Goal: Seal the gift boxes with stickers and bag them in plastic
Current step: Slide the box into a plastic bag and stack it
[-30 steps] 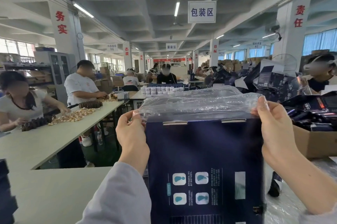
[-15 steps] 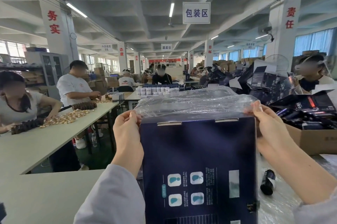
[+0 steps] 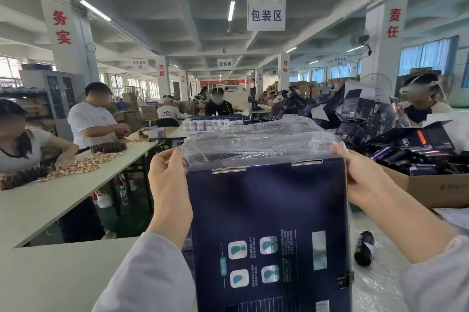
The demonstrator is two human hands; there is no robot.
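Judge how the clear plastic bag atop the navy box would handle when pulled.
Likely floppy: the clear plastic bag crumples in wrinkles above the navy box. Probably light and slippery, being thin and glossy; the left hand and right hand pinch its edges.

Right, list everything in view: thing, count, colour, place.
gift box: one, navy, centre, held upright
plastic bag: one, clear, bunched over the box's top edge
bottle: one, black, lying right of the box
carton: one, brown, far right, holding dark bottles
folded boxes: many, navy, piled behind the carton
jars: one row, white, straight ahead, mid-distance
long table: one, pale, left
workers: several, left, ahead and right
sign: one, white, hanging overhead
left hand: one, gripping bag at box's top-left corner
right hand: one, gripping bag at top-right corner
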